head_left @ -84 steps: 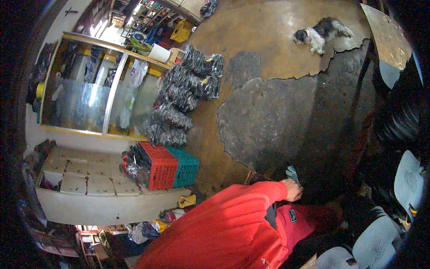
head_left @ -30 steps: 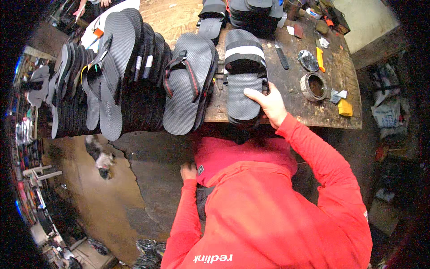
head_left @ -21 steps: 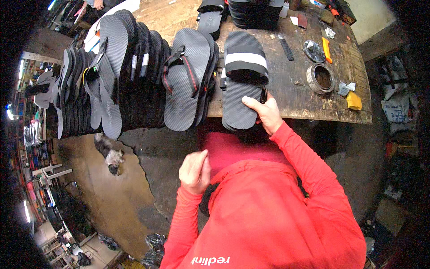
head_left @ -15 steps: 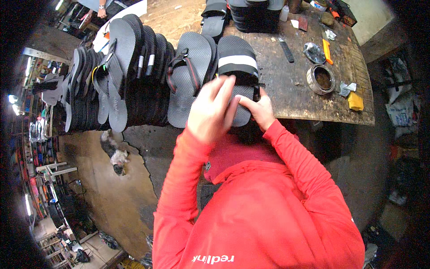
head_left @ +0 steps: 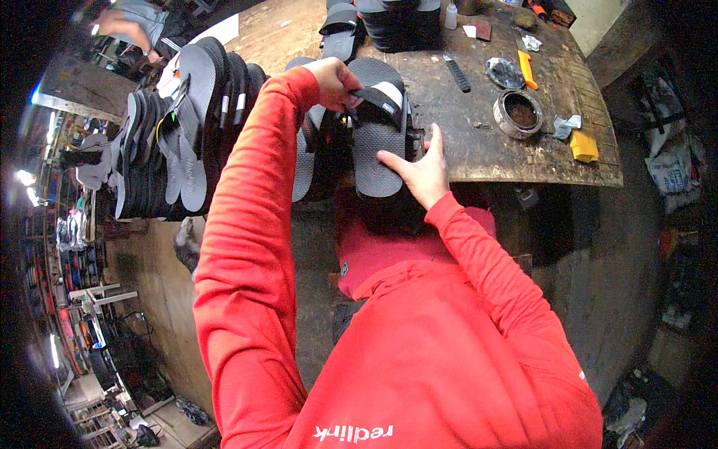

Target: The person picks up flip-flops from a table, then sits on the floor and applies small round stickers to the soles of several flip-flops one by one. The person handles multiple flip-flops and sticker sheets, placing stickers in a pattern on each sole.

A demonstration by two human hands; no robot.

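Note:
A black slide sandal [head_left: 378, 153] with a white-banded strap [head_left: 387, 96] lies on top of a pile at the table's near edge. My left hand [head_left: 333, 84] reaches across to the strap's left end, fingertips pinched on it. My right hand [head_left: 422, 176] grips the right side of the sandal, with the thumb on the footbed near the heel and the other fingers down the pile's side, partly hidden. Just left, partly behind my left arm, more dark sandals [head_left: 303, 168] are stacked. Beyond them stand tall stacks of grey-black flip-flops [head_left: 198, 97].
On the worn wooden table [head_left: 479, 161] are an open round tin [head_left: 517, 114], a yellow block [head_left: 583, 146], an orange-handled tool [head_left: 527, 69], a dark strip-like tool [head_left: 457, 75] and more stacked sandals [head_left: 400, 26]. Another person's arm [head_left: 123, 28] shows at the far left.
My left hand has moved from over the sandal, up and left, to the strap's left end. My right hand stays at the sandal's right side. The whole view has shifted slightly.

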